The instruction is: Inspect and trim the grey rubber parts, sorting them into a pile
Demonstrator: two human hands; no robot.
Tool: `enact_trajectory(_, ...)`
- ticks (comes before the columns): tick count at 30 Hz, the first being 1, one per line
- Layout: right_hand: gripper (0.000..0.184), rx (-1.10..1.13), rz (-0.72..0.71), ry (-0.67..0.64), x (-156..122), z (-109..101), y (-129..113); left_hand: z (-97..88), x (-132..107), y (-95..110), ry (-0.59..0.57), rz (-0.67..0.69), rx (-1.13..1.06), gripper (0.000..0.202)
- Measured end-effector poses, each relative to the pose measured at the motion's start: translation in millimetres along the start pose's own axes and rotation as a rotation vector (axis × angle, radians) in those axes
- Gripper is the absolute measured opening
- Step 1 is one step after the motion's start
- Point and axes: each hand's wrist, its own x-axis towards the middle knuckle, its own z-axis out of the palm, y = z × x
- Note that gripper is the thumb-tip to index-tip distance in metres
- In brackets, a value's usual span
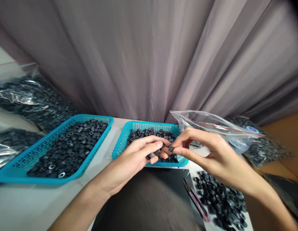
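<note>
Nearest, the snips (pixel 195 200) are lying just beside a pile (pixel 222 203) of loose black parts, perhaps so that both are staying within easy reach of the right hand (pixel 199 146). Above them, that hand is pinching a small dark piece (pixel 171 149) between thumb and fingers; whether the piece is also touching the other hand's fingertips is hard to tell. The left hand (pixel 144 149) is gripping a few dark rings (pixel 151 155), its thumb pressing from above and its fingers curling around, seemingly so that several are being kept ready at once. Both hands are hovering over the small basket (pixel 118 144), whose parts are lying directly below; anything slipping would probably be landing there. To the left, the large basket (pixel 110 123) is holding many more rings, standing clear of the working hands. Farther off, a clear bag (pixel 211 119) is gaping behind the right hand, while a curtain (pixel 139 64) is closing off the back.
</note>
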Motion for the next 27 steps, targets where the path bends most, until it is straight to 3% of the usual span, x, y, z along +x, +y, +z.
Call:
enact_trajectory(3, 0.006, -0.05, -0.014, 0.043, -11.8, -3.9, -0.4, -2.5, 3.9, -8.6, 0.011, 0.04, 0.271, 0.026)
enact_trajectory(8, 0.012, -0.059, 0.115, -0.043, -58.0, 10.2, 12.3, 6.1, 9.2, -23.1, 0.026, 0.148, 0.622, 0.034)
enact_trajectory(10, 0.012, -0.062, 0.204, -0.064, -84.9, 18.4, 25.7, 17.9, 18.9, -13.5, 0.081, 0.276, 0.688, 0.035)
enact_trajectory(12, 0.015, -0.102, 0.237, -0.046, -113.7, 22.9, 43.7, 34.1, 36.6, 8.2, 0.194, 0.497, 0.782, 0.032)
enact_trajectory(14, 0.016, -0.193, 0.223, 0.071, -141.1, 22.9, 64.0, 53.0, 61.1, 37.2, 0.161, 0.655, 0.981, 0.029)
enact_trajectory(15, 0.014, -0.249, 0.188, 0.153, -153.2, 21.7, 74.1, 62.7, 74.9, 51.7, 0.046, 0.613, 1.148, 0.029)
enact_trajectory(16, 0.012, -0.302, 0.165, 0.231, -163.6, 20.4, 83.6, 72.2, 89.1, 65.0, -0.118, 0.472, 1.339, 0.028)
enact_trajectory(18, 0.007, -0.409, 0.178, 0.375, -178.5, 19.0, 99.8, 89.3, 116.4, 84.5, -0.257, 0.301, 1.46, 0.017)
enact_trajectory(20, 0.006, -0.475, 0.181, 0.47, -185.6, 20.1, 110.4, 103.0, 139.8, 93.4, -0.28, 0.157, 1.545, 0.012)
enact_trajectory(23, 0.006, -0.492, 0.167, 0.485, -187.2, 23.8, 115.5, 115.5, 164.2, 91.9, -0.257, -0.003, 1.592, 0.03)
enact_trajectory(27, 0.005, -0.465, 0.156, 0.497, -189.4, 22.7, 111.9, 120.5, 179.8, 81.4, -0.225, -0.008, 1.554, 0.034)
